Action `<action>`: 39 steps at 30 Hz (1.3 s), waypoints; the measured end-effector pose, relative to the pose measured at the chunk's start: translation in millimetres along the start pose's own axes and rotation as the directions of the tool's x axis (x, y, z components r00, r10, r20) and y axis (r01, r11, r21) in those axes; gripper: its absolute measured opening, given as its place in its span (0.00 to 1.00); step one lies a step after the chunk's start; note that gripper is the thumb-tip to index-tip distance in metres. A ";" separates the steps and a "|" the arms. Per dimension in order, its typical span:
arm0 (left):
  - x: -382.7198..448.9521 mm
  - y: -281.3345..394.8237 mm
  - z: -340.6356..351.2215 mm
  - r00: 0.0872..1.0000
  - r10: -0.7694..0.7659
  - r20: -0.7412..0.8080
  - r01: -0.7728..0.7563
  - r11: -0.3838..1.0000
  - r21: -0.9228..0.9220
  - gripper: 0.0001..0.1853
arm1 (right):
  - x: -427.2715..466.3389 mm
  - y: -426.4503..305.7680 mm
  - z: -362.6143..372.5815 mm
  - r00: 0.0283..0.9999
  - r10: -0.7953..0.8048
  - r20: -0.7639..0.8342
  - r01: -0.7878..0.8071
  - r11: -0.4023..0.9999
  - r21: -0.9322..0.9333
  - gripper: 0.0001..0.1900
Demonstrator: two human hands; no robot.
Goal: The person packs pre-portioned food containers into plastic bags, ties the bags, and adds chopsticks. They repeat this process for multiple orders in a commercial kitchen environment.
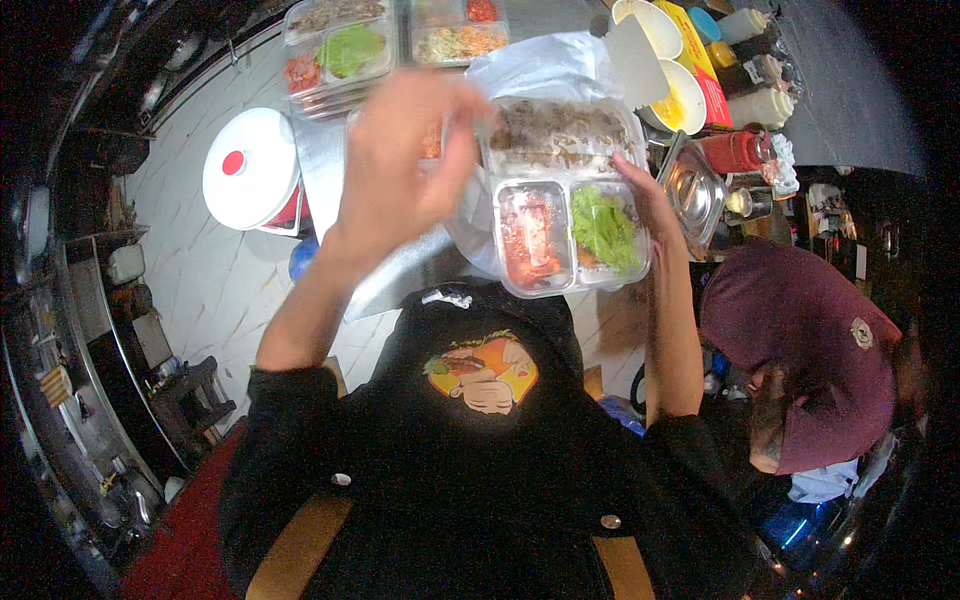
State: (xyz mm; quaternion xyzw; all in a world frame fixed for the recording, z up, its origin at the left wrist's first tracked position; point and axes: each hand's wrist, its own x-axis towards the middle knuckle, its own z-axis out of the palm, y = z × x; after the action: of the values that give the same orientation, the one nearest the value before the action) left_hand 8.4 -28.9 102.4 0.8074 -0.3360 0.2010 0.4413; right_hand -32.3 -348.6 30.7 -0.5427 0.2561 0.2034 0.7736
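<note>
My right hand (651,196) grips the right side of a clear-lidded plastic meal tray (568,178), its thumb over the lid. Sliced brown meat fills the tray's long far compartment. One near compartment holds reddish food, likely kimchi, and the other a green lettuce leaf (604,229). Blurred, my left hand (424,139) is raised by the tray's far left corner; whether its fingers touch the tray is unclear. Behind that hand sits another clear container, mostly hidden. A thin white plastic bag (551,64) lies beyond the held tray, and whitish plastic also shows at its left.
Stacked filled meal trays (341,52) and another tray (459,34) stand on the metal table (405,277). To the right are bowls (679,97), squeeze bottles (761,109) and a steel pan (694,191). A white-lidded round cooler (251,169) stands left. A person in maroon (810,345) is close on the right.
</note>
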 end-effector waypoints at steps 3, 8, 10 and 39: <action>-69.4 18.7 17.8 0.941 0.037 0.338 -0.046 0.999 0.019 0.12 | 10.4 -4.1 -9.3 1.000 0.023 -0.019 -0.022 0.999 0.044 0.29; -83.2 38.7 64.9 0.888 0.021 0.459 -0.168 0.945 0.281 0.17 | 30.8 -12.9 -41.0 1.000 0.020 0.003 -0.020 1.000 -0.006 0.24; -84.8 36.1 72.6 0.821 -0.024 0.570 -0.205 0.920 0.335 0.16 | 31.8 -14.0 -43.2 0.999 -0.042 0.004 0.042 0.999 0.021 0.23; -9.3 1.9 80.0 0.968 -0.008 0.250 -0.026 0.991 0.133 0.23 | 35.5 28.1 3.8 0.994 -0.104 -0.030 0.092 0.957 -0.274 0.24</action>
State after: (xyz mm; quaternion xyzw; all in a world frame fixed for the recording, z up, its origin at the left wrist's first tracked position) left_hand 2.8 -94.1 55.4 0.8529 -0.3782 0.1218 0.3386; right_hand -20.4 -334.5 -10.8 -0.6604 0.2156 0.1859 0.6949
